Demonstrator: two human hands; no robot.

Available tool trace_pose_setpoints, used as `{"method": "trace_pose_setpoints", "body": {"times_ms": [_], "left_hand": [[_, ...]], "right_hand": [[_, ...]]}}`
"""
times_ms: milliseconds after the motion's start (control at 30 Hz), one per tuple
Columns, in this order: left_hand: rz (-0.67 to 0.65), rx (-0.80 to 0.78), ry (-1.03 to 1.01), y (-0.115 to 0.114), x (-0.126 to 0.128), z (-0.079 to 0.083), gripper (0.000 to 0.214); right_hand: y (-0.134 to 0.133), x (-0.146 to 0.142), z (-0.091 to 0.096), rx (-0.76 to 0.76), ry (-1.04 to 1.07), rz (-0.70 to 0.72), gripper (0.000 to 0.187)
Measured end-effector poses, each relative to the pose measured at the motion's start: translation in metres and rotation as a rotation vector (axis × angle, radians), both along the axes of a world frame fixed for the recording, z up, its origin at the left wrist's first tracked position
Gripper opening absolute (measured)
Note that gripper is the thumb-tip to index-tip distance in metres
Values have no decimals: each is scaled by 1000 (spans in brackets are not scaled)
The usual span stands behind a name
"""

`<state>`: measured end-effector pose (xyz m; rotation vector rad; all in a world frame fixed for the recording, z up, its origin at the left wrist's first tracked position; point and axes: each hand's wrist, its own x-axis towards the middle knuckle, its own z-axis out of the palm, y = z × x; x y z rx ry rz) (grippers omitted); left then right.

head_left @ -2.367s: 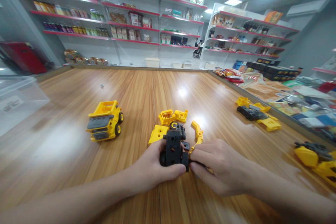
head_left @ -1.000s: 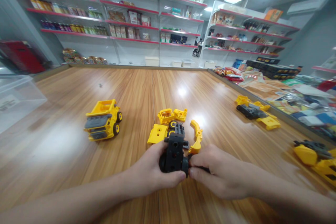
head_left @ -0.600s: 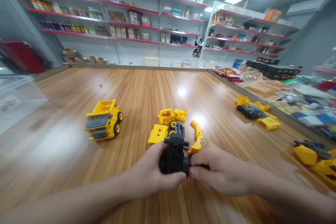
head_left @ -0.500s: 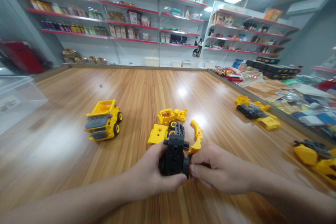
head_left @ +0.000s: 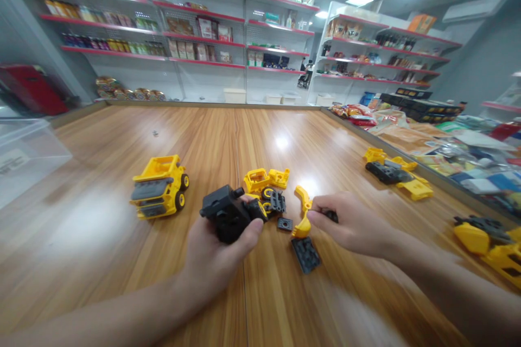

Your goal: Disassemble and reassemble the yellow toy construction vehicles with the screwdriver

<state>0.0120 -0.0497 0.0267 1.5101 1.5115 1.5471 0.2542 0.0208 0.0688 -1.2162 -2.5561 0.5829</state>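
Note:
My left hand [head_left: 215,257] is closed round a black toy chassis block [head_left: 225,211], lifted and turned to the left above the wooden table [head_left: 122,260]. My right hand [head_left: 354,225] pinches a small black part [head_left: 331,216] at its fingertips, just right of a curved yellow arm piece [head_left: 303,211]. A flat black plate [head_left: 306,254] lies on the table between my hands. Loose yellow and black toy parts [head_left: 266,187] lie just beyond, with a small black square piece [head_left: 284,223] among them.
An assembled yellow toy dump truck [head_left: 159,186] stands to the left. More part-built yellow and black toys sit at the right [head_left: 393,172] and far right [head_left: 490,244]. A clear plastic box [head_left: 24,154] is at the left edge. Packaged goods [head_left: 448,146] line the table's right side; shelves stand behind.
My hands have come apart. The left hand swung the black chassis up and left; the right hand moved away with a small black part. A flat black plate now lies between them.

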Motion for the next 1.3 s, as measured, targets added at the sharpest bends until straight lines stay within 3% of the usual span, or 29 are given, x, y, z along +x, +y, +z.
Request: {"method": "trace_pose_setpoints", "body": {"times_ms": [167, 300, 500, 900, 1133, 1300], "left_hand": [[98, -89, 44, 3, 1, 3, 34], [95, -188, 1, 8, 1, 2, 41], [72, -277, -56, 17, 2, 5, 41], [-9, -257, -67, 15, 2, 7, 39], [-201, -270, -40, 10, 3, 3, 34], [-318, -280, 11, 10, 3, 0, 28]], "right_hand": [[-3, 3, -3, -125, -132, 114, 38], [-4, 1, -9, -109, -136, 139, 34], [-1, -3, -16, -70, -137, 77, 37], [4, -4, -27, 88, -123, -91, 39], [-6, -11, -24, 163, -25, -54, 19], [-5, -12, -30, 224, -20, -51, 22]]}}
